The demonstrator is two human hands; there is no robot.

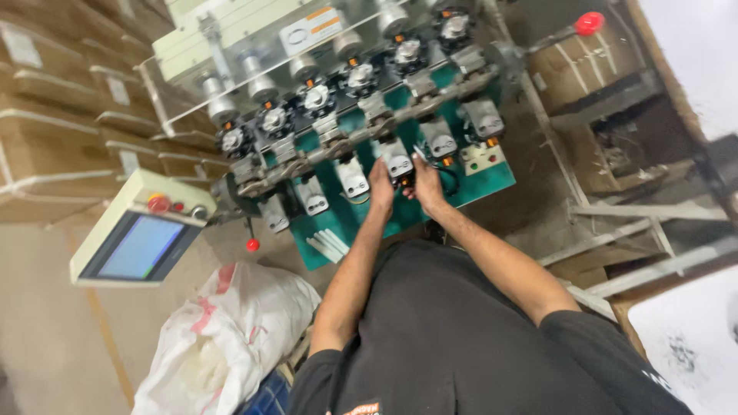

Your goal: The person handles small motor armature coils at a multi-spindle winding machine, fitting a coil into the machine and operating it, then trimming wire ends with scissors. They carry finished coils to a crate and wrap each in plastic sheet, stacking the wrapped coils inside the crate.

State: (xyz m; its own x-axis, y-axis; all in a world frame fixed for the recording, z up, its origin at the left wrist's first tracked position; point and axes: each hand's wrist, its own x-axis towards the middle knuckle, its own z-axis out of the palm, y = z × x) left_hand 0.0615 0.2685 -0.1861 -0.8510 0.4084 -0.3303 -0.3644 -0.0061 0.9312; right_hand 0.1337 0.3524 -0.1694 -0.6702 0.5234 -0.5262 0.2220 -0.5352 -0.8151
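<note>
Pinching a small black part (405, 181) — both hands (382, 187) closed around it, axis unclear

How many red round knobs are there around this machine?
2: one red knob on a lever at the upper right, another red knob hanging beneath the machine's left end. Others may be hidden.

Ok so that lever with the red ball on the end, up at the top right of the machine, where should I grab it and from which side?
Take the red ball knob itself, wrapping the fingers around it from the open side to the right. The knob is round and stands clear at the far end of a thin rod, while the rod's other end runs into the crowded machine. Both the left hand and right hand are at a station lower down.
</note>
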